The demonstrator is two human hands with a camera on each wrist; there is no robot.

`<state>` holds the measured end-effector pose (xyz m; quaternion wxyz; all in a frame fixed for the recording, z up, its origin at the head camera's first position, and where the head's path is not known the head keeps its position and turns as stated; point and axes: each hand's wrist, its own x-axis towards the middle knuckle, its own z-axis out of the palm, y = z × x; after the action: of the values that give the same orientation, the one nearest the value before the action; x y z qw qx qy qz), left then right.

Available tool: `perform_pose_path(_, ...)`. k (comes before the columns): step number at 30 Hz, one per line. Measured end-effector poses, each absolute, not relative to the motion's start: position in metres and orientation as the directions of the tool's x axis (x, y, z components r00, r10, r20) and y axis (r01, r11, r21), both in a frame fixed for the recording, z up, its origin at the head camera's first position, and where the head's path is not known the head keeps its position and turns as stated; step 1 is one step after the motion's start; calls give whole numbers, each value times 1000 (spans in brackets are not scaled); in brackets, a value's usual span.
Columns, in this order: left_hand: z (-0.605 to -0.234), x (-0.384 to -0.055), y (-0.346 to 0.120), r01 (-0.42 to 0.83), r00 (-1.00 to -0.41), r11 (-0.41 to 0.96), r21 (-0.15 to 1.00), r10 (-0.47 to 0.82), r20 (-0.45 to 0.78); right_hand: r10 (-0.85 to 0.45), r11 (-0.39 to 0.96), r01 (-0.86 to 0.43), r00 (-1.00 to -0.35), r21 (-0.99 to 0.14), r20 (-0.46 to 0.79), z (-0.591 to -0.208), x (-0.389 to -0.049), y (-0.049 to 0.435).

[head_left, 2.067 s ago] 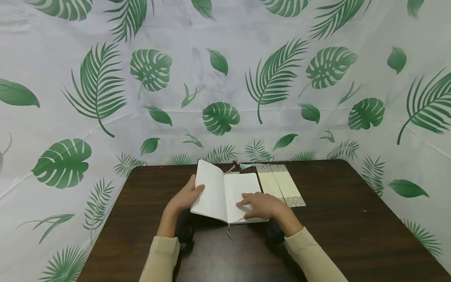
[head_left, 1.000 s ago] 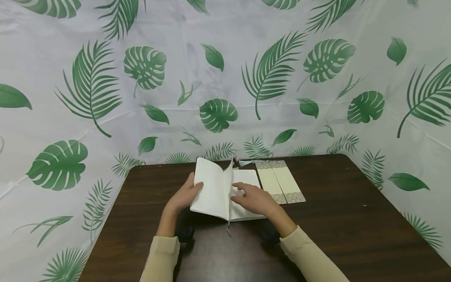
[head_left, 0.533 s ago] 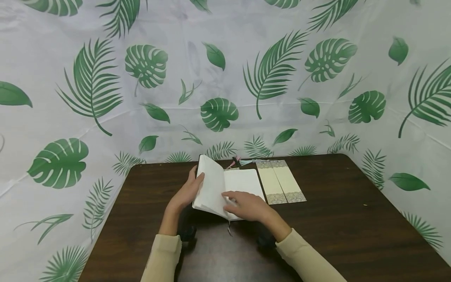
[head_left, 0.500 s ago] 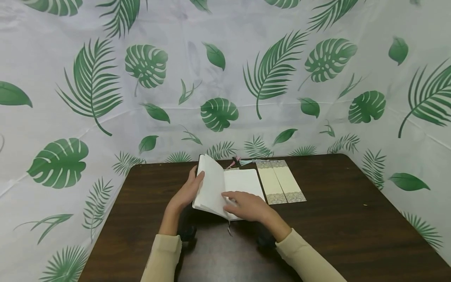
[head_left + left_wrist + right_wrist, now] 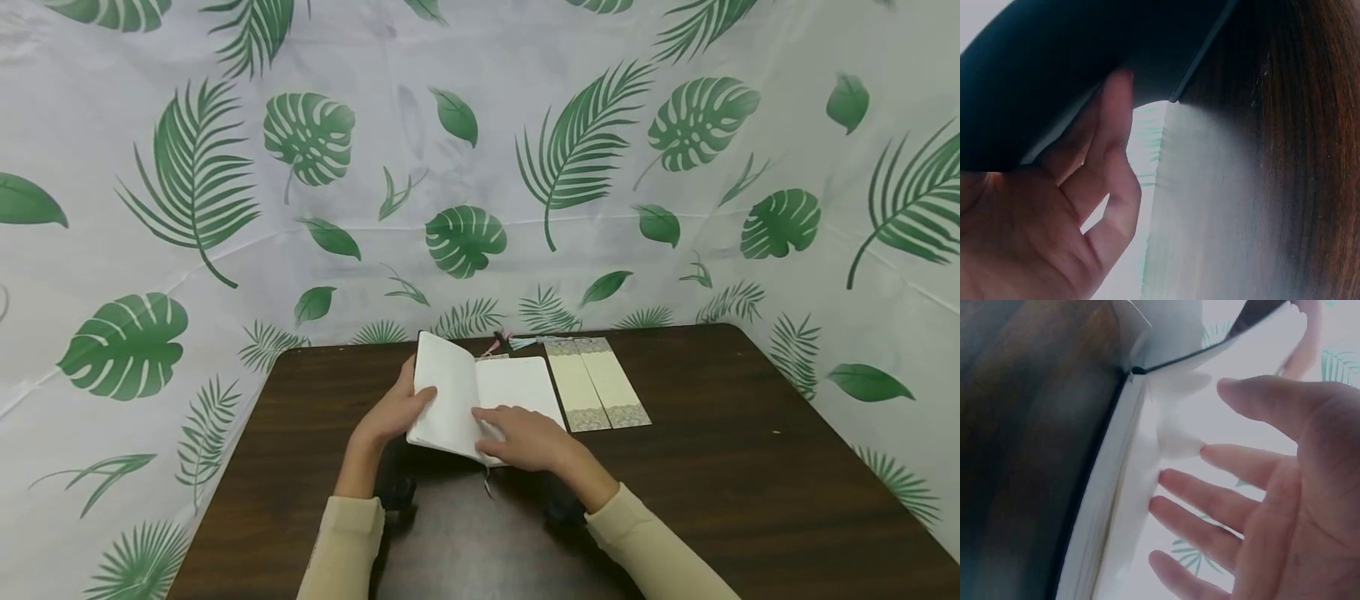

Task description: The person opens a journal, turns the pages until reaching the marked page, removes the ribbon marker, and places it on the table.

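An open notebook (image 5: 517, 383) with white pages lies on the dark wooden table (image 5: 750, 467). My left hand (image 5: 393, 410) holds its raised left half, thumb on the page edge. In the left wrist view the fingers (image 5: 1116, 112) support the dark cover (image 5: 1166, 37) from beneath. My right hand (image 5: 528, 437) is over the right page near the gutter, its fingers loosely extended. In the right wrist view its fingertips (image 5: 1169, 476) are at the inner page, with nothing pinched between finger and thumb. A thin ribbon (image 5: 488, 483) hangs from the notebook's lower edge.
Two cream bookmarks with patterned ends, the left one (image 5: 573, 383) and the right one (image 5: 617, 383), lie side by side right of the notebook. Pink tassels (image 5: 497, 342) and pale blue tassels (image 5: 522, 342) lie behind it. A leaf-print cloth (image 5: 465, 150) hangs behind the table.
A page that stood upright at the gutter one second ago now lies over on the left half. My right hand has shifted left toward the gutter. My left hand keeps its hold.
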<state>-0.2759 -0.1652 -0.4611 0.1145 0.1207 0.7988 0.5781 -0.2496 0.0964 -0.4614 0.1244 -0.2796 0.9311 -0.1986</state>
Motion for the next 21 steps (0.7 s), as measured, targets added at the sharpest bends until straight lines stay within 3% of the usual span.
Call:
perform_pose_path(5,-462,-275,-167,80,-940,311,947,340,-33,-567,784,-448,-798,-430,-204,-459,-250,100)
perform_pose_path(13,-462,-277,-166,65,-934,310,949,353,-52,-544,834,-464,-784,-299,-300,-452,-252,113)
perform_pose_path(21,-462,-276,-168,47,-939,299,953,339,-60,-522,848,-435,-787,-303,-329,-443,-254,123)
